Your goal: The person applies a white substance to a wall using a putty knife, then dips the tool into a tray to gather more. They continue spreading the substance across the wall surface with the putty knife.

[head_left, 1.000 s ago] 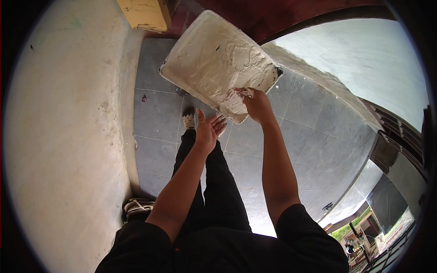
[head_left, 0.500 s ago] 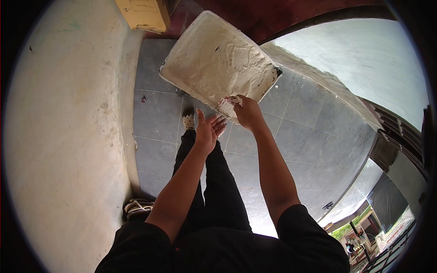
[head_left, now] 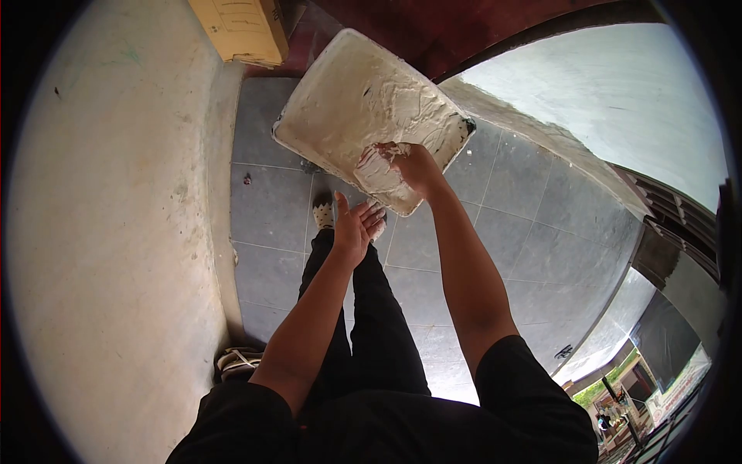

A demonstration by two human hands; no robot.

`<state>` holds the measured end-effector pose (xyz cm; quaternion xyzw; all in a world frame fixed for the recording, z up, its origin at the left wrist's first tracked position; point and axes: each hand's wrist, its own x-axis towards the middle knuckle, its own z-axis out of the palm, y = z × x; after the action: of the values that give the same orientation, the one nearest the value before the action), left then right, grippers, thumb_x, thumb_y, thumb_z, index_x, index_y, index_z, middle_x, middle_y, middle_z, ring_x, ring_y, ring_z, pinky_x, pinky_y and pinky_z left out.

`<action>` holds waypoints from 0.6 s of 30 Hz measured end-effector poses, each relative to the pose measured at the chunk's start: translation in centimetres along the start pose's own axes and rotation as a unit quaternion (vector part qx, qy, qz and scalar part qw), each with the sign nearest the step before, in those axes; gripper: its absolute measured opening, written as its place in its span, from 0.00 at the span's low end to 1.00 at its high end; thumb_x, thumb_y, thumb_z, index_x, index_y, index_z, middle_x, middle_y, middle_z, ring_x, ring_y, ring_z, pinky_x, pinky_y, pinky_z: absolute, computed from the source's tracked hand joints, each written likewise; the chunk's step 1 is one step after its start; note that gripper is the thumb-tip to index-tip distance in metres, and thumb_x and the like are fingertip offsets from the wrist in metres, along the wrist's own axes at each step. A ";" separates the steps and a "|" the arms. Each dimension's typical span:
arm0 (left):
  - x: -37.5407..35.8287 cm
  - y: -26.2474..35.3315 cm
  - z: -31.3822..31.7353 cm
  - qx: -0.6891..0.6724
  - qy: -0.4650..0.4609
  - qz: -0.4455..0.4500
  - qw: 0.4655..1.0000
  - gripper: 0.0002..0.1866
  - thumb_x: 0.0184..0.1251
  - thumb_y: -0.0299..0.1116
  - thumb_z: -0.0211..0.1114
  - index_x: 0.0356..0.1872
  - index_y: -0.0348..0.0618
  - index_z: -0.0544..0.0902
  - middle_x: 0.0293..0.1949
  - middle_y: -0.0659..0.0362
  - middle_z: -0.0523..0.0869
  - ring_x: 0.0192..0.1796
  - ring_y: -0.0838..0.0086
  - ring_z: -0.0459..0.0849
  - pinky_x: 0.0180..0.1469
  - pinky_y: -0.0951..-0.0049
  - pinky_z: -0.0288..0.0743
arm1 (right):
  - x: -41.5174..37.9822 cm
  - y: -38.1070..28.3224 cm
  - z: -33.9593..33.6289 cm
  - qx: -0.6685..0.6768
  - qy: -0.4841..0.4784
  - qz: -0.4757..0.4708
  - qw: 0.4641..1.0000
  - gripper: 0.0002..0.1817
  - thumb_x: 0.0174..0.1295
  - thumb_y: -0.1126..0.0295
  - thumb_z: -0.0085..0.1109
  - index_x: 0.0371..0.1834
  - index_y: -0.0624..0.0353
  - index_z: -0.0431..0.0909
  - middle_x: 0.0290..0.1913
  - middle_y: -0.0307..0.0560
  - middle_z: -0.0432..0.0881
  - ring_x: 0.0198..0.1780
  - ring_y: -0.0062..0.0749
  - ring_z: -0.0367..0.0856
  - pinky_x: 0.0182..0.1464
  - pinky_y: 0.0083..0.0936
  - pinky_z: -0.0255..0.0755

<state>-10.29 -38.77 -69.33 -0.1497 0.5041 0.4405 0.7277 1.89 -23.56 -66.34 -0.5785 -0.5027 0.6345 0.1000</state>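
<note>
A wide rectangular tray (head_left: pixel 309 151) with a dark-smudged rim holds thick off-white paste (head_left: pixel 340 100), ridged toward its right side. My right hand (head_left: pixel 417 168) is over the near corner of the tray, closed on a flat, paste-coated piece (head_left: pixel 380 170) with reddish patches. The coating hides what kind of piece it is. Just short of the tray's near edge, my left hand (head_left: pixel 355 230) is open, its palm turned up and thumb spread. White smears mark its fingertips, and it holds nothing.
A pale wall (head_left: pixel 124 201) runs along the left, with a cardboard box (head_left: pixel 249 29) at its far end. Another pale wall (head_left: pixel 603 93) stands to the right. Grey tiles (head_left: pixel 495 240) cover the floor around my feet. Behind me on the left is a bag-like item (head_left: pixel 238 360).
My right hand has lifted slightly and moved a little left with the coated piece, which now shows a broader white face. My left hand stays open in nearly the same place.
</note>
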 end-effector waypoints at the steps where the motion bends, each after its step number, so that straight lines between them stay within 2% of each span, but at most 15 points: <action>1: 0.0 0.1 -0.1 -0.006 0.011 -0.001 1.000 0.57 0.66 0.77 0.34 0.68 0.23 0.63 0.65 0.40 0.72 0.68 0.56 0.72 0.72 0.60 0.62 | 0.4 0.6 -0.7 0.007 0.013 0.043 0.999 0.16 0.54 0.76 0.56 0.45 0.69 0.83 0.35 0.46 0.85 0.33 0.27 0.77 0.41 0.27 0.72; 2: -0.2 0.2 -0.2 -0.011 0.021 -0.002 1.000 0.56 0.67 0.76 0.35 0.68 0.22 0.62 0.65 0.40 0.72 0.67 0.55 0.73 0.71 0.60 0.65 | 0.3 1.4 -1.3 0.007 0.016 0.041 0.999 0.16 0.54 0.76 0.56 0.45 0.69 0.83 0.35 0.46 0.85 0.33 0.27 0.77 0.41 0.27 0.72; 4: -0.8 0.5 -0.5 0.002 0.042 0.003 0.999 0.56 0.66 0.76 0.35 0.68 0.23 0.63 0.64 0.41 0.73 0.66 0.56 0.74 0.70 0.60 0.66 | -0.3 2.2 -2.2 0.192 0.054 0.069 0.977 0.15 0.52 0.78 0.57 0.43 0.73 0.79 0.35 0.46 0.82 0.36 0.31 0.79 0.43 0.29 0.72; 6: -1.5 1.5 -0.7 0.018 0.053 0.018 0.998 0.55 0.66 0.77 0.35 0.68 0.24 0.64 0.63 0.41 0.74 0.66 0.56 0.74 0.70 0.60 0.66 | -2.2 1.3 -2.9 0.240 0.075 0.071 0.965 0.14 0.52 0.80 0.55 0.43 0.73 0.77 0.37 0.47 0.81 0.36 0.32 0.79 0.43 0.28 0.72; 8: -2.8 2.0 -1.6 0.019 0.083 0.024 0.996 0.54 0.66 0.77 0.36 0.67 0.26 0.66 0.61 0.44 0.77 0.64 0.57 0.77 0.68 0.61 0.68 | -4.7 0.3 -3.2 0.384 0.129 0.062 0.912 0.12 0.51 0.77 0.56 0.38 0.72 0.79 0.32 0.44 0.81 0.31 0.31 0.77 0.38 0.28 0.70; 10: -4.7 3.0 -1.9 0.014 0.084 0.034 0.996 0.53 0.67 0.76 0.36 0.64 0.27 0.70 0.57 0.47 0.81 0.56 0.61 0.81 0.61 0.65 0.74 | -6.2 2.2 -4.4 0.408 0.116 0.065 0.903 0.11 0.52 0.79 0.55 0.38 0.71 0.78 0.33 0.46 0.80 0.31 0.31 0.77 0.34 0.27 0.70; 11: -5.4 3.6 -2.1 0.011 0.079 0.033 0.996 0.52 0.67 0.76 0.36 0.64 0.28 0.71 0.55 0.47 0.82 0.55 0.61 0.82 0.61 0.64 0.74 | -8.8 -0.7 -4.0 0.454 0.147 0.049 0.878 0.11 0.53 0.79 0.54 0.40 0.71 0.77 0.34 0.47 0.80 0.29 0.31 0.77 0.29 0.25 0.69; 12: -6.2 4.1 -2.5 0.009 0.070 0.031 0.997 0.52 0.67 0.76 0.36 0.64 0.28 0.71 0.54 0.47 0.83 0.54 0.61 0.83 0.60 0.64 0.74 | -10.3 -1.3 -4.4 0.491 0.141 0.053 0.858 0.15 0.55 0.82 0.51 0.46 0.73 0.74 0.44 0.53 0.82 0.43 0.40 0.84 0.49 0.31 0.80; 13: -7.1 4.5 -2.8 0.006 0.061 0.033 0.998 0.52 0.67 0.76 0.36 0.63 0.28 0.72 0.53 0.47 0.83 0.54 0.61 0.83 0.60 0.64 0.74 | -11.5 -1.4 -4.5 0.494 0.164 0.071 0.851 0.13 0.55 0.82 0.51 0.45 0.72 0.74 0.43 0.52 0.81 0.42 0.40 0.84 0.47 0.31 0.80; 14: -8.2 5.1 -2.6 0.005 0.064 0.029 0.997 0.52 0.66 0.76 0.36 0.62 0.28 0.73 0.52 0.47 0.83 0.54 0.60 0.83 0.60 0.63 0.75 | -9.0 7.8 -4.0 0.236 0.172 -0.133 0.947 0.12 0.56 0.82 0.51 0.44 0.71 0.74 0.42 0.51 0.81 0.42 0.40 0.83 0.46 0.31 0.80; 16: -10.3 6.2 -2.2 0.006 0.050 0.024 0.998 0.54 0.66 0.77 0.36 0.62 0.27 0.72 0.53 0.46 0.82 0.56 0.57 0.81 0.61 0.60 0.73 | -10.5 8.5 -3.7 0.258 0.170 -0.134 0.941 0.15 0.57 0.81 0.50 0.48 0.70 0.75 0.46 0.52 0.81 0.47 0.39 0.82 0.50 0.32 0.78; 18: -12.3 7.4 -1.4 0.017 0.031 0.019 0.999 0.55 0.65 0.78 0.36 0.64 0.25 0.69 0.57 0.43 0.79 0.60 0.54 0.78 0.64 0.57 0.70 | -17.2 -0.7 -4.0 0.471 0.156 -0.040 0.867 0.19 0.59 0.80 0.47 0.55 0.70 0.73 0.52 0.54 0.81 0.53 0.40 0.81 0.55 0.34 0.76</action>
<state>-18.29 -41.51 -57.62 -0.1415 0.5365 0.4413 0.7053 10.23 -33.34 -54.23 -0.5336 -0.1447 0.6928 0.4631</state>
